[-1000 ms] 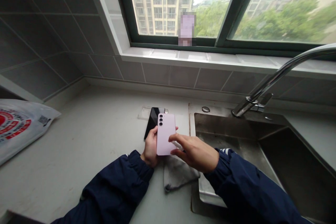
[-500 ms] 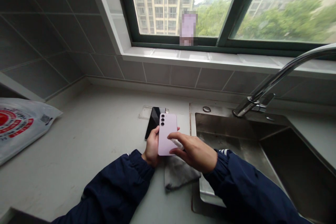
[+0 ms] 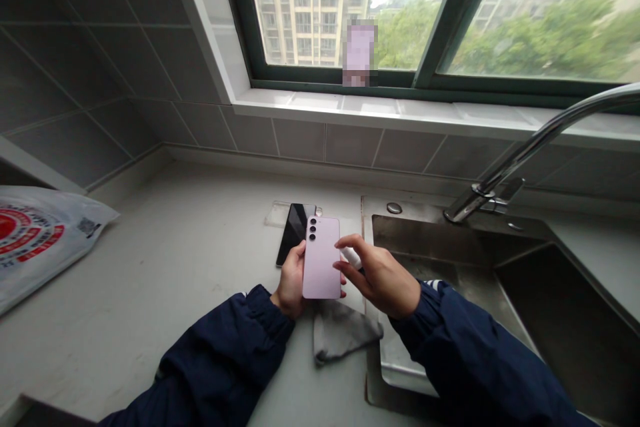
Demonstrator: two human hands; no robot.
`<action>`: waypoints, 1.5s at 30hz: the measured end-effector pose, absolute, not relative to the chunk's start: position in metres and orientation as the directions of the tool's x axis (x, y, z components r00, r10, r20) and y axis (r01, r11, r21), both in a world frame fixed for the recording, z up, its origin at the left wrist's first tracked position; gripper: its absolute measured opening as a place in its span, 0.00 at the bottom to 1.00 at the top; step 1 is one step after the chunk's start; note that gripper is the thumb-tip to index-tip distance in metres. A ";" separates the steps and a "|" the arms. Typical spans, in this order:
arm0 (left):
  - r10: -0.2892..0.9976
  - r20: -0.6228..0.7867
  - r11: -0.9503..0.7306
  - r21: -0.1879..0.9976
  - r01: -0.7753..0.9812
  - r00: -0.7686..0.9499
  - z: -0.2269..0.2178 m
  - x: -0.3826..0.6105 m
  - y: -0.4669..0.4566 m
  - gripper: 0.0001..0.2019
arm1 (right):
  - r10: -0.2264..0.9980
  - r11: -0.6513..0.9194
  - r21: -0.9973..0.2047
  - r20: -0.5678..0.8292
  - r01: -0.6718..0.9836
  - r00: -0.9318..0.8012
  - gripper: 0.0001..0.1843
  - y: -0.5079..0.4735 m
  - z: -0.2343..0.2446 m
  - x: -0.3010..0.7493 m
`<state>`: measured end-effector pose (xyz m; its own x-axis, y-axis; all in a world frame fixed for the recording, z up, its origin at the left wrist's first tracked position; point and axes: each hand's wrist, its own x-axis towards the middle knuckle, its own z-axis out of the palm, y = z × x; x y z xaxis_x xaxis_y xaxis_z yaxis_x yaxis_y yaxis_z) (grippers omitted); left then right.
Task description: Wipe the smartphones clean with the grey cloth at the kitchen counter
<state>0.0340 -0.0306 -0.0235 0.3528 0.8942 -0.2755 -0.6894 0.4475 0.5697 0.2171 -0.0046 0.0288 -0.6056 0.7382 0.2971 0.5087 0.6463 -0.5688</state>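
Nearly upright in my left hand (image 3: 289, 282) is a pale pink smartphone (image 3: 321, 263), its back with a column of camera lenses facing me. My left thumb lies along its left side and fingertips show at the right edge. My right hand (image 3: 383, 273) is at the phone's right edge, thumb and forefinger bent and slightly apart. A small white object (image 3: 351, 257) shows between them, apparently held by the other fingers, which are hidden. Behind the phone, a black-screened phone (image 3: 293, 233) lies on a clear phone case (image 3: 277, 215). A grey cloth (image 3: 345, 333) lies below my hands.
A steel sink (image 3: 445, 267) with a chrome tap (image 3: 530, 147) is on the right. At the left, a white plastic bag with red print (image 3: 45, 240) lies on the pale counter (image 3: 165, 247). A window (image 3: 400, 13) rises behind a tiled sill.
My right hand has moved right and slightly up, from over the phone's back to its right edge, and the small white object moved with it. The pink phone shifted slightly right.
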 end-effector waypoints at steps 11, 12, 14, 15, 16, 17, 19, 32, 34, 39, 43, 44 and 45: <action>0.894 -0.237 0.445 0.586 -0.678 0.381 -0.019 0.033 -0.031 0.36 | 0.740 0.654 -0.535 0.304 0.535 -0.600 0.14 0.010 0.035 0.235; 0.893 -0.242 0.447 0.584 -0.678 0.381 -0.019 0.033 -0.030 0.36 | 0.735 0.660 -0.530 0.311 0.533 -0.602 0.16 0.010 0.036 0.235; 0.894 -0.245 0.444 0.584 -0.679 0.375 -0.019 0.033 -0.030 0.36 | 0.731 0.668 -0.516 0.321 0.537 -0.602 0.18 0.008 0.037 0.235; 0.897 -0.242 0.438 0.586 -0.681 0.369 -0.020 0.033 -0.030 0.36 | 0.732 0.669 -0.510 0.323 0.541 -0.601 0.17 0.007 0.038 0.235; 0.902 -0.239 0.429 0.589 -0.685 0.359 -0.020 0.033 -0.030 0.36 | 0.732 0.669 -0.509 0.320 0.542 -0.602 0.16 0.006 0.039 0.235; 0.908 -0.236 0.417 0.591 -0.690 0.347 -0.020 0.033 -0.030 0.36 | 0.731 0.668 -0.512 0.314 0.540 -0.606 0.15 0.004 0.040 0.235; 0.919 -0.233 0.394 0.592 -0.703 0.319 -0.020 0.033 -0.030 0.35 | 0.725 0.668 -0.525 0.296 0.528 -0.622 0.13 0.002 0.041 0.234; 0.927 -0.230 0.375 0.566 -0.734 0.297 -0.019 0.033 -0.028 0.33 | 0.661 0.695 -0.533 0.207 0.484 -0.721 0.17 0.001 0.046 0.236; 0.930 -0.219 0.369 0.564 -0.739 0.296 -0.021 0.033 -0.028 0.32 | 0.670 0.690 -0.548 0.239 0.472 -0.703 0.19 0.000 0.048 0.234; 0.926 -0.220 0.377 0.579 -0.723 0.307 -0.025 0.032 -0.028 0.34 | 0.682 0.698 -0.557 0.326 0.450 -0.654 0.21 -0.004 0.050 0.232; 0.923 -0.206 0.383 0.582 -0.717 0.325 -0.027 0.032 -0.028 0.34 | 0.702 0.687 -0.554 0.335 0.471 -0.629 0.15 -0.004 0.044 0.230; 0.923 -0.208 0.383 0.584 -0.715 0.324 -0.027 0.032 -0.029 0.34 | 0.706 0.680 -0.554 0.317 0.480 -0.633 0.15 -0.003 0.043 0.229; 0.922 -0.213 0.386 0.586 -0.713 0.323 -0.026 0.032 -0.029 0.33 | 0.709 0.674 -0.554 0.299 0.489 -0.639 0.16 -0.003 0.042 0.228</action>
<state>0.0324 -0.0287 -0.0263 0.3234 0.9219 -0.2132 -0.7131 0.3855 0.5855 0.2285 -0.0029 0.0417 -0.6389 0.7088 0.2990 0.4889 0.6742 -0.5536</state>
